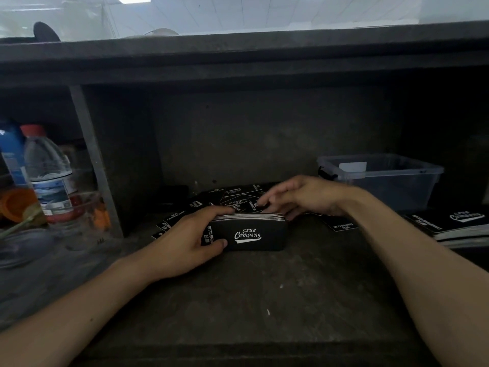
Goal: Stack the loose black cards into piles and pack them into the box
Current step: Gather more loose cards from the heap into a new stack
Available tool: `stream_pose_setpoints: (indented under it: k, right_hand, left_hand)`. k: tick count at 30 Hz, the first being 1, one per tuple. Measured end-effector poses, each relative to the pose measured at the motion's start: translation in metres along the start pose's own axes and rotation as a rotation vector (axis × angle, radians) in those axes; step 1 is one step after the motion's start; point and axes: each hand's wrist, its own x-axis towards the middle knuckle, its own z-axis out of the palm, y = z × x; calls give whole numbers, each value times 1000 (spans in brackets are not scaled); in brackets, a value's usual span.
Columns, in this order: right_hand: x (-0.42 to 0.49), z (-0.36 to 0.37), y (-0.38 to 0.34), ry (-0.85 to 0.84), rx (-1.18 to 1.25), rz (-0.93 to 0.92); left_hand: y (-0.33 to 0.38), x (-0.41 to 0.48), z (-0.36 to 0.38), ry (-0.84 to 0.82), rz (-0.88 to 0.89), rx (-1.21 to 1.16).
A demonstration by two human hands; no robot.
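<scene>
At the left edge of the frame a clear plastic water bottle (46, 170) with a red cap stands beside an orange cup (16, 205), parked in a side bay out of the working area. Left of centre, the left hand (190, 239) grips a stack of black cards (251, 235) stood on its long edge on the dark, rough worktop (264, 300). The thumb presses the printed front and the fingers curl over the top edge, likely to keep the thin, rounded-corner cards squared while more are added. Pale card edges show along the top of the stack.

Just behind it, in the middle of the frame, loose cards (232, 196) lie scattered flat and overlapping, matte black with white lettering. The right hand (299, 198) reaches over them with fingers lightly bent. Its tips are blurred, so I cannot tell whether it pinches a card or only touches one.

At the right, a translucent plastic box (381, 176) sits open-topped, well apart from the stack, ready to be filled. At the far right edge a finished pile (455, 225) lies flat.
</scene>
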Motion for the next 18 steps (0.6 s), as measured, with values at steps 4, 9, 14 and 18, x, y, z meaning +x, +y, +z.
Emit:
stream_pose_setpoints:
  k: [4,9,14,18]
  right_hand:
    - [20,-2,26,448,-510,-50]
    - [18,4,31,167,-744,173]
    - [5,-7,11,261,-743,224]
    - [6,-9,19,189,-832,197]
  left_hand:
    - [3,1,0,11,26,-7]
    - [2,0,-1,8,25,-32]
    - [2,1,0,13,17,-33]
    - [2,1,1,7,20,-34]
